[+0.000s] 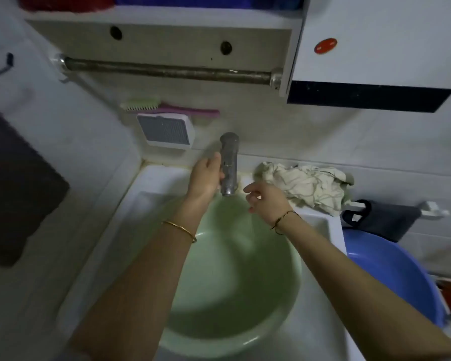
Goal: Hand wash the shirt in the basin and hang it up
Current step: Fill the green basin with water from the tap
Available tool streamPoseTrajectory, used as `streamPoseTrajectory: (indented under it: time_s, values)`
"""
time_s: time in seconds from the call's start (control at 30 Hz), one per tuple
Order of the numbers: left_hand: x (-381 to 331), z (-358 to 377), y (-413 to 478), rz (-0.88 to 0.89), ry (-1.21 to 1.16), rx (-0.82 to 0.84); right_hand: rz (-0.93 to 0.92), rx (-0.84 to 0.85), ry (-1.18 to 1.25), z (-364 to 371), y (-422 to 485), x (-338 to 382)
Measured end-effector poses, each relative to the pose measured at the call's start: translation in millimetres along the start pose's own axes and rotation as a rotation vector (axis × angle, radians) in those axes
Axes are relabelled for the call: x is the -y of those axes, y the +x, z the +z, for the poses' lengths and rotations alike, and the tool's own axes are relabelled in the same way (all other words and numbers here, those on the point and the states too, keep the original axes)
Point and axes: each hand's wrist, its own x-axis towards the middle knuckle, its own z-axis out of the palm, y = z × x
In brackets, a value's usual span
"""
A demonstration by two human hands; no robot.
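Nearest, a pale green basin [235, 295] sitting in the white sink [130, 204], round, mouth upward, its inside bare of cloth; water inside cannot be judged. Just right of the sink, the rim of a blue tub [391, 277]. Above the basin, two bare forearms reaching away, a gold bangle [180, 230] on the left wrist, a dark cord bracelet [284, 220] on the right. Left hand [206, 178] wrapped round the chrome faucet [229, 165], grip pressed onto its upright body, spout end over the basin's far rim. Right hand [266, 199] hovering beside the faucet with nothing in it, fingers loosely curled and apart, just short of the shirt. Shirt [305, 186], off-white and crumpled, heaped on the sink's back right surface against the wall, long axis running left to right, near end toward the right hand; collar and sleeves not told apart. Beyond, on the wall, a white soap holder [167, 131], a green and pink brush [167, 108] above it, then a metal towel rail [167, 70] under a white shelf [162, 19].
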Motion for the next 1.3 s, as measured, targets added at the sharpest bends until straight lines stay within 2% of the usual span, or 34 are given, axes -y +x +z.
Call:
streamPoseTrajectory:
  time_s: [0.1, 0.33, 0.47, 0.63, 0.97, 1.3]
  values:
    - [-2.0, 5.6, 5.5, -0.047, 0.098, 0.104, 0.033, -0.025, 0.043, -2.3, 15.4, 4.3]
    - [-0.2, -4.7, 17.0, -0.038, 0.077, 0.291, 0.102, -0.028, 0.104, -4.6, 35.4, 6.6]
    - [-1.7, -17.1, 25.9, -0.072, 0.078, 0.339, 0.145, -0.039, 0.137, 0.1, 38.2, 4.8]
    - [-4.4, -25.2, 30.8, -0.094, 0.066, 0.307, 0.174, -0.094, 0.139, 7.8, 33.3, 6.2]
    - [-35.1, -8.6, 37.6, -0.067, 0.099, 0.183, 0.203, -0.097, 0.141, 4.5, 21.0, 10.0]
    - [-32.9, -8.9, 44.3, -0.119, 0.141, 0.197, 0.213, -0.083, 0.15, 6.6, 12.3, 11.5]
